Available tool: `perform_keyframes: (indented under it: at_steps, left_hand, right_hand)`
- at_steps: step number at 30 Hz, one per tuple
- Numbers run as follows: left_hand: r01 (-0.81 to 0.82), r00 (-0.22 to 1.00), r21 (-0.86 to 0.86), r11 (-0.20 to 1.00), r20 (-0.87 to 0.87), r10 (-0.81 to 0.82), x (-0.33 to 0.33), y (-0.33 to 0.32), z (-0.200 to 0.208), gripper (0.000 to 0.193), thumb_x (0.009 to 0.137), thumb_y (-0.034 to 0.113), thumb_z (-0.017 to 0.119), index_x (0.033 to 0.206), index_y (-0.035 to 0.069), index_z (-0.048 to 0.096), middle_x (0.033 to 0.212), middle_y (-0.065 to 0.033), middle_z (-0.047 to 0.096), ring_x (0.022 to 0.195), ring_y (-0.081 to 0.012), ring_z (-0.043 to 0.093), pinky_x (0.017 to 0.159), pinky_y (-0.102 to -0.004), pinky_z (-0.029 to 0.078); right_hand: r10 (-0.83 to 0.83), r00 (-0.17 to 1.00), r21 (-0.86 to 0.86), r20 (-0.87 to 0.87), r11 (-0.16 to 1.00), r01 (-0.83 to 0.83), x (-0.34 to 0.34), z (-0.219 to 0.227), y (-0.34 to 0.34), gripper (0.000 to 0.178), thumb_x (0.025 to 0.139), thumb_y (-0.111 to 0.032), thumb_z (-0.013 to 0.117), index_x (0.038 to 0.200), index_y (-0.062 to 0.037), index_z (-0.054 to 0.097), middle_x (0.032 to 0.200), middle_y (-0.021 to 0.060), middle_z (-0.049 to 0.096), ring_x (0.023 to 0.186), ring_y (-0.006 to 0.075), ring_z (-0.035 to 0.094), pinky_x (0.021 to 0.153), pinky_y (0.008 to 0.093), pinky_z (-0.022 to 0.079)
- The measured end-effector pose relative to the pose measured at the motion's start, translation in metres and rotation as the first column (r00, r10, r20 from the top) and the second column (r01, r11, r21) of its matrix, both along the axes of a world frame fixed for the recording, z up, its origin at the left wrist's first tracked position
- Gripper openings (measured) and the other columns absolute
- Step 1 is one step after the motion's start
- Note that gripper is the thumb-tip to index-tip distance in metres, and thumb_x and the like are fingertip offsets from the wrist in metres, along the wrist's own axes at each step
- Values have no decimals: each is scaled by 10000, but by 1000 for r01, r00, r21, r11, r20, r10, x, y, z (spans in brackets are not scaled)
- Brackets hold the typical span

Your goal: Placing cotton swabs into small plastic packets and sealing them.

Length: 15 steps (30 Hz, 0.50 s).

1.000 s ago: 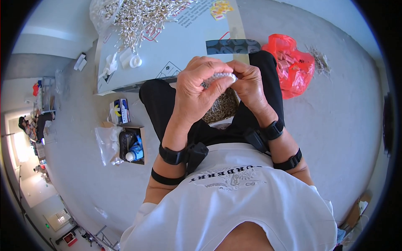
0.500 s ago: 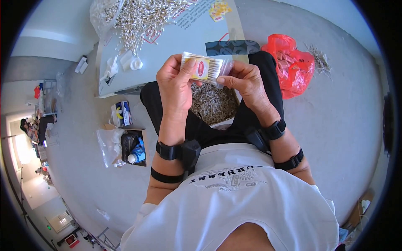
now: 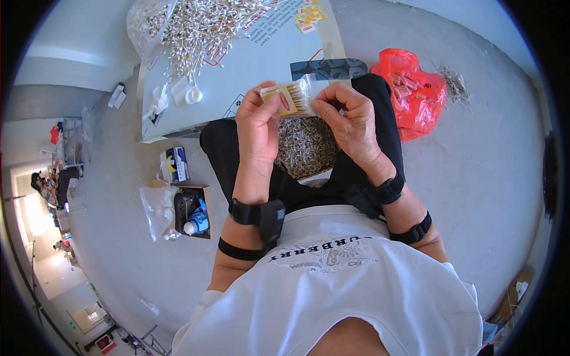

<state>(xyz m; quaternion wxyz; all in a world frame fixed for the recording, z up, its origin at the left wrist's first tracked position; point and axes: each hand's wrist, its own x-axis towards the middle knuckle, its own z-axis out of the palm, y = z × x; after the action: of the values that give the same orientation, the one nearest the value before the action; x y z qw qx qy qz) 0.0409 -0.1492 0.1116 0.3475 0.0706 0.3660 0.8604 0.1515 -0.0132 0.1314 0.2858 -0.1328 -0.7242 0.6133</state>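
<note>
Above my lap is a small clear packet of cotton swabs (image 3: 301,93) with a yellow and red label card inside. Its left end is gripped by my left hand (image 3: 257,130), thumb across the front and fingers behind. My right hand (image 3: 354,123) is closed, thumb and index finger pinching the clear plastic at the packet's right end. White swab tips show at that end; whether the plastic is sealed there I cannot tell. Below the packet, a box of loose cotton swabs (image 3: 306,148) stands between my thighs, its upper part covered by the hands and packet.
A large heap of swabs (image 3: 199,29) spills from a clear bag on the table (image 3: 237,74). Yellow label cards (image 3: 310,16) lie at its far right, a white tape roll (image 3: 193,94) near its left edge. A red plastic bag (image 3: 412,95) stands right; an open carton (image 3: 205,228) sits left.
The packet has tipped, so its right end points more upward. My left hand has shifted slightly right, and my right hand now pinches the plastic with its fingers more curled.
</note>
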Motion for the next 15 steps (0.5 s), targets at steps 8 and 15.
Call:
perform_keyframes:
  at_steps: [8,15]
  left_hand:
    - [-342,74,-322,883,-946,-317,-14,9,51,284,685,8,708,964,63,708,971,-62,650,932,-242,596,811,-344,489]
    - [-378,38,-426,822,-894,-446,-9,17,43,132,719,-88,634,820,-7,607,824,-71,603,674,-182,594,589,-285,477]
  right_hand:
    - [92,996,642,11,763,-78,-7,4,21,133,775,-16,645,829,-8,524,818,148,551,794,362,581,656,422,468]
    - [143,990,640,-7,761,-105,-13,-3,26,126,784,26,625,859,-6,529,866,129,554,810,332,569,686,374,475]
